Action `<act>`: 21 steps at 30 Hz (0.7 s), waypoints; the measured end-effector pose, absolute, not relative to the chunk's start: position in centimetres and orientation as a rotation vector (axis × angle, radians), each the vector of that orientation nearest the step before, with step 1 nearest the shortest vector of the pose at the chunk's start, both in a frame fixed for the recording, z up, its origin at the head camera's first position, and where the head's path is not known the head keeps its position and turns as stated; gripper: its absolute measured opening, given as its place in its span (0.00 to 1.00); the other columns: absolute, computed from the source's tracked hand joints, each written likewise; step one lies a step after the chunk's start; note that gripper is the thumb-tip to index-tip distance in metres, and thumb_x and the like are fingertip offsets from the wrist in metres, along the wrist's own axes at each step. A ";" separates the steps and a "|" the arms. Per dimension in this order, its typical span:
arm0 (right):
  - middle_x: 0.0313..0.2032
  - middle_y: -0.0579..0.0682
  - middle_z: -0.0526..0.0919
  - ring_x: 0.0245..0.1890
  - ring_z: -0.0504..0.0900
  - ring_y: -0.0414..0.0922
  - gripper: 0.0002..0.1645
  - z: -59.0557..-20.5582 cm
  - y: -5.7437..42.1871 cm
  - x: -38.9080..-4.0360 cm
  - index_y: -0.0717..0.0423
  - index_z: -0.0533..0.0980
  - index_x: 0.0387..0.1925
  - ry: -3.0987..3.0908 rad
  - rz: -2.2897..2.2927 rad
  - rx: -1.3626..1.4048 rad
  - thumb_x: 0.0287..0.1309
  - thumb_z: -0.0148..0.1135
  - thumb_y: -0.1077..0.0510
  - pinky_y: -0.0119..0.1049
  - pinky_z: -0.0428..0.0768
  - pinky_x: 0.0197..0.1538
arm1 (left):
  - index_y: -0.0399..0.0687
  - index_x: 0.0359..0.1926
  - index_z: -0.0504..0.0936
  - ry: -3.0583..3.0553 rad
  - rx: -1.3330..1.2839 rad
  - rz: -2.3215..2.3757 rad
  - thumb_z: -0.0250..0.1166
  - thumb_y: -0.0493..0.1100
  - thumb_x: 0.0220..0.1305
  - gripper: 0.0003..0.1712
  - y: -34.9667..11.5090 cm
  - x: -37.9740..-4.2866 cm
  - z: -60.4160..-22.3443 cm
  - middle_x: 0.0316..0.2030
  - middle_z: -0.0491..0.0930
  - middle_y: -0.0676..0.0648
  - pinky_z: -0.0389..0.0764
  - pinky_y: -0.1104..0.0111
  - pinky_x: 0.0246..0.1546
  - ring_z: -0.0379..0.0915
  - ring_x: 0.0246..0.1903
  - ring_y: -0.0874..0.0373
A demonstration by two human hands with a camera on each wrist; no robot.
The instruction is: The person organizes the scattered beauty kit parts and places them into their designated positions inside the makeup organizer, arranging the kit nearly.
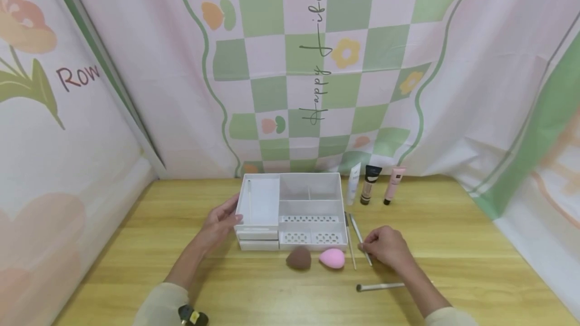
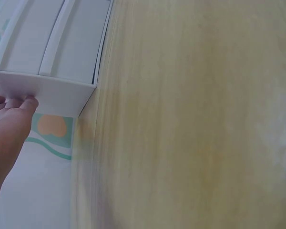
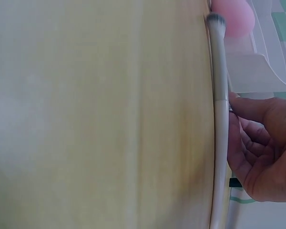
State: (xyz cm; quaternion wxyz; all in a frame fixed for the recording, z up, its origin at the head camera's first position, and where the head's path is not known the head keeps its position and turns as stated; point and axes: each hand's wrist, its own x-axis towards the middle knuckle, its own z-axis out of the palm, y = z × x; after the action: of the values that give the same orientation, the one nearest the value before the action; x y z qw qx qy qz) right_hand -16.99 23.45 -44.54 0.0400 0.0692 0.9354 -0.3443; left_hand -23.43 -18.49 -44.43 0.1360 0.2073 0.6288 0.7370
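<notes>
A white desktop organizer stands on the table, with stacked drawers at its left front and divided compartments on the right. My left hand holds its left side, thumb at the rim; in the left wrist view several fingertips touch the side wall. My right hand pinches a slim makeup brush lying slantwise right of the organizer. Beside it lies a thinner brush. Nearer the front another makeup brush lies sideways, its bristles close up in the right wrist view. One thin stick-like item rests in the organizer's top left tray.
A brown makeup sponge and a pink one lie before the organizer. At its right rear stand a white tube, a black tube and a pink tube. A patterned curtain hangs behind the wooden table.
</notes>
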 end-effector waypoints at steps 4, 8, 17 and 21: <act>0.19 0.46 0.83 0.21 0.75 0.40 0.07 -44.5 23.5 -17.1 0.59 0.84 0.26 2.871 -1.041 0.195 0.53 0.73 0.59 0.30 0.72 0.25 | 0.28 0.78 0.39 1.822 0.585 2.133 0.50 0.28 0.70 0.42 -18.4 -23.4 -44.3 0.81 0.33 0.32 0.72 0.83 0.65 0.32 0.80 0.36; 0.19 0.46 0.82 0.22 0.75 0.41 0.07 -44.4 23.5 -17.2 0.58 0.84 0.25 2.880 -1.008 0.155 0.54 0.72 0.60 0.30 0.72 0.25 | 0.30 0.78 0.40 1.834 0.560 2.127 0.50 0.28 0.70 0.42 -18.4 -23.3 -44.1 0.81 0.34 0.33 0.71 0.83 0.65 0.33 0.81 0.38; 0.19 0.47 0.82 0.21 0.76 0.41 0.07 -44.1 23.4 -17.3 0.59 0.83 0.23 2.868 -0.999 0.127 0.54 0.70 0.62 0.30 0.74 0.24 | 0.28 0.78 0.40 1.850 0.539 2.125 0.51 0.28 0.70 0.42 -18.4 -23.2 -44.1 0.81 0.34 0.32 0.70 0.83 0.65 0.30 0.81 0.36; 0.19 0.48 0.82 0.21 0.76 0.41 0.06 -44.2 23.5 -17.3 0.60 0.83 0.24 2.848 -1.020 0.141 0.54 0.70 0.62 0.30 0.75 0.24 | 0.28 0.78 0.40 1.859 0.538 2.123 0.51 0.28 0.70 0.42 -18.3 -23.2 -44.2 0.81 0.34 0.32 0.69 0.83 0.65 0.31 0.81 0.36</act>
State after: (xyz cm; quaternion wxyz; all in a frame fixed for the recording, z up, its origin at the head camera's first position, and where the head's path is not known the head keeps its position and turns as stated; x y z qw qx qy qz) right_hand -17.34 23.46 -44.18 0.0564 0.0464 0.9389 -0.3363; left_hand -23.20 -18.31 -44.16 0.1339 0.1855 0.6413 0.7324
